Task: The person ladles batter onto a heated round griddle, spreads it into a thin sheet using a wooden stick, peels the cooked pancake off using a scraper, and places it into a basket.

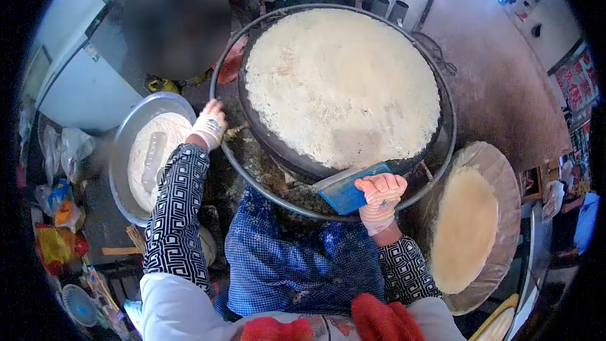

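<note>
A large round griddle (pixel 278 149) carries a thin, pale sheet of batter (pixel 341 82) over nearly its whole face. My right hand (pixel 382 199), in a striped glove, is closed on a blue scraper (pixel 353 189). The scraper's pale edge lies at the near rim of the griddle, by the batter's edge. My left hand (pixel 209 125), also gloved, has its fingers curled over the metal ring (pixel 252 180) that circles the griddle. Left of that hand is a metal basin (pixel 120 170) of pale batter or flour, with a translucent scoop (pixel 153 161) in it.
To the right, a finished-looking round flatbread (pixel 464 233) lies on a plastic-covered round tray (pixel 505 227). A brown board (pixel 489 69) stands behind it. Plastic bags (pixel 72 148) and packets crowd the far left. A blurred round patch covers the upper left.
</note>
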### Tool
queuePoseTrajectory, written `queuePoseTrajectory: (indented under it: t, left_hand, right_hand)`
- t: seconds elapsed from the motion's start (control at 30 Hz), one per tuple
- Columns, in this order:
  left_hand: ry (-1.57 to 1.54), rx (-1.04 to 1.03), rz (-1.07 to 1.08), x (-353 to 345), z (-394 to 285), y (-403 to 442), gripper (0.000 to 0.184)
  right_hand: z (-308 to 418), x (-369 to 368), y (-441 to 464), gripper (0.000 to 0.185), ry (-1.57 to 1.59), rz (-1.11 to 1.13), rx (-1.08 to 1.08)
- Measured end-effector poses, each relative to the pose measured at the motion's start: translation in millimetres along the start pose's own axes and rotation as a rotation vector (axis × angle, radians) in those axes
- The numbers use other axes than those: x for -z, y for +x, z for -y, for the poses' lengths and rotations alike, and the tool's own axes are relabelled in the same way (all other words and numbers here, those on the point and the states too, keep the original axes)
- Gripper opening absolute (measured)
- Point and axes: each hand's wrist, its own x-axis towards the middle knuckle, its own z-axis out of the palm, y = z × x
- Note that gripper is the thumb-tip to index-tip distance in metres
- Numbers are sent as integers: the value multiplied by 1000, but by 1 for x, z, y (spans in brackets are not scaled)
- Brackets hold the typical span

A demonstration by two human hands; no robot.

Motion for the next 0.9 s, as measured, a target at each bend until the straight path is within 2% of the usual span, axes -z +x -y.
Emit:
queuePoseTrajectory:
  t: [0.03, 0.07, 0.17, 0.2, 0.27, 0.37, 0.43, 0.47, 0.5, 0.57, 0.63, 0.7, 0.77, 0.83, 0.9]
  left_hand:
    - [112, -72, 155, 9, -7, -3, 22]
    - [215, -124, 110, 13, -14, -12, 21]
    - [151, -138, 233, 50, -57, -40, 21]
    - [62, -177, 195, 58, -77, -55, 20]
    - [-157, -114, 146, 105, -137, -83, 21]
    - [-443, -122, -48, 190, -254, -99, 30]
    - [-582, -296, -161, 224, -300, -129, 39]
    - [-789, -415, -594, 182, -338, -151, 44]
    - [-898, -483, -597, 188, -333, -166, 52]
    - [-885, -392, -161, 201, -280, -179, 60]
    - [-787, 0, -223, 160, -252, -192, 68]
    - [-669, 293, -194, 103, -241, -199, 76]
    - [-695, 326, -80, 80, -236, -202, 80]
    - [-667, 375, -131, 72, -243, -195, 79]
    - [-677, 409, -95, 77, -243, -190, 78]
  right_hand:
    - [0, 2, 2, 12, -9, 29, -7]
    - [0, 2, 3, 11, -10, 42, -17]
    - [-6, -1, 2, 8, -28, 40, -29]
    - [-6, -6, 2, 7, -46, 22, -30]
    - [2, -2, 8, 8, -29, 23, -41]
    - [4, -10, 9, 9, -35, 9, -47]
    - [1, -19, 3, 12, -41, 20, -52]
    - [0, -20, 0, 12, -43, 19, -46]
    - [-2, -22, -2, 13, -45, 19, -36]
    - [-3, -20, -3, 11, -35, 38, -62]
    - [1, -15, -4, 10, -26, 29, -89]
    - [2, -12, -2, 9, -42, 71, -108]
    - [1, -13, -4, 8, 19, 51, -94]
    - [3, -14, -4, 8, 38, 9, -85]
    - [1, -16, -7, 7, 20, 29, -80]
